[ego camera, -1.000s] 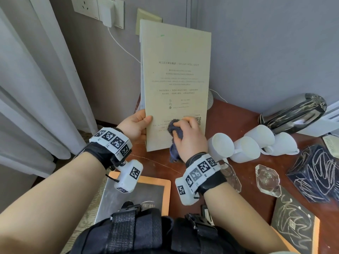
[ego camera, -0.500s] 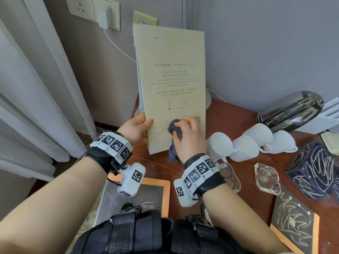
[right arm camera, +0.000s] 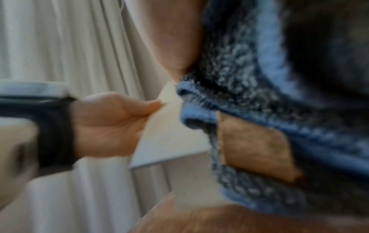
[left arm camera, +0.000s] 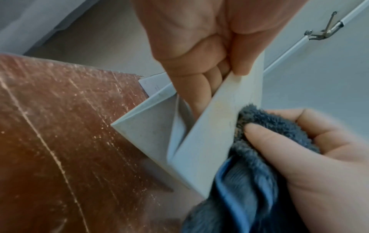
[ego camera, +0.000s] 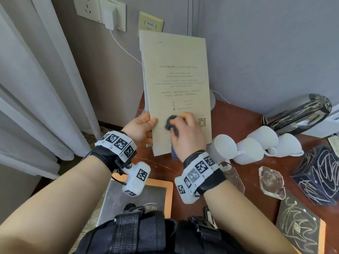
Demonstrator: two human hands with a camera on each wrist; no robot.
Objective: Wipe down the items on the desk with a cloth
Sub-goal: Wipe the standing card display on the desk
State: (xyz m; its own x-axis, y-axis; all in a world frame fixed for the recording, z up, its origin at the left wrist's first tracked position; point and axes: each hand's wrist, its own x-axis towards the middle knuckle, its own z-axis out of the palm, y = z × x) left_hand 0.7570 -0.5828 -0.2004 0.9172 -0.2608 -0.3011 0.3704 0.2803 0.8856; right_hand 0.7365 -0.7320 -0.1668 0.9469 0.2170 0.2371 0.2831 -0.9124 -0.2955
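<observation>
- A reddish desk point(ego camera: 238, 121) is set in a grey-walled corner; white mugs point(ego camera: 245, 149) are laid on their sides.
- A beige booklet point(ego camera: 176, 85) is held upright above the desk, long axis vertical, its lower left edge pinched by the left hand point(ego camera: 139, 127).
- A blue cloth point(ego camera: 170, 123) is bunched in the curled right hand point(ego camera: 187, 132) and pressed to the booklet's lower face.

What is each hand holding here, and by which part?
Left hand grips the beige printed card folder by its lower left edge. Right hand holds the bunched blue-grey terry cloth against its lower front.

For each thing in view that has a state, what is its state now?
Booklet: upright, lifted off the desk.
Left hand: grips the booklet's left edge.
Right hand: holds the blue cloth, pressed on the cover.
White cups: lying on their sides.
Charger: plugged in.
</observation>
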